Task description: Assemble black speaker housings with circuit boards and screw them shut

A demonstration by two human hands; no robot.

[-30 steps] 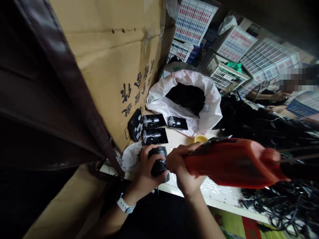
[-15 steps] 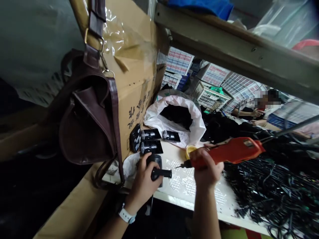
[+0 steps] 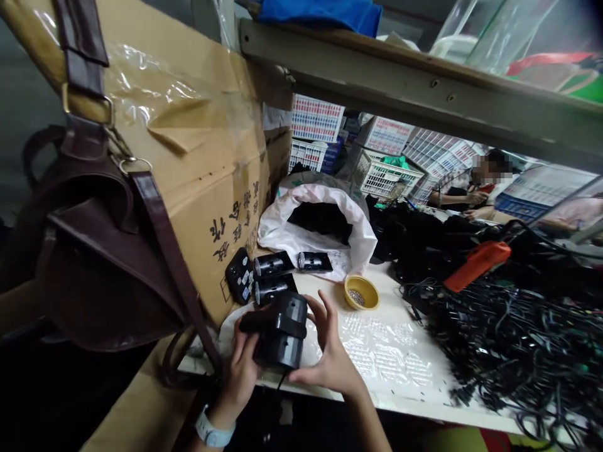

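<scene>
My left hand [image 3: 238, 370] and my right hand [image 3: 330, 358] together hold a black plastic device [image 3: 280, 331] with a cylindrical body, low over the table's front edge. A small cable trails down from under it. Behind the hands lie two black mounted units with round silver ends [image 3: 273, 264] [image 3: 276, 289], a third [image 3: 314, 262], and a black panel with white labels [image 3: 240, 275]. A yellow bowl of small screws [image 3: 361, 293] stands to the right. An orange electric screwdriver [image 3: 478, 265] lies on the black cables, out of reach of both hands.
A cardboard box [image 3: 202, 188] with a brown leather bag [image 3: 103, 245] hanging on it closes the left. A white sack [image 3: 315, 226] stands behind the units. A black cable heap [image 3: 513, 342] covers the right. Beyond are white crates [image 3: 384, 176], a co-worker [image 3: 464, 198] and an overhead shelf beam [image 3: 424, 81].
My right hand has let go of the orange screwdriver, which now lies on the cables at the right. Both hands now hold the black device, and the view has levelled.
</scene>
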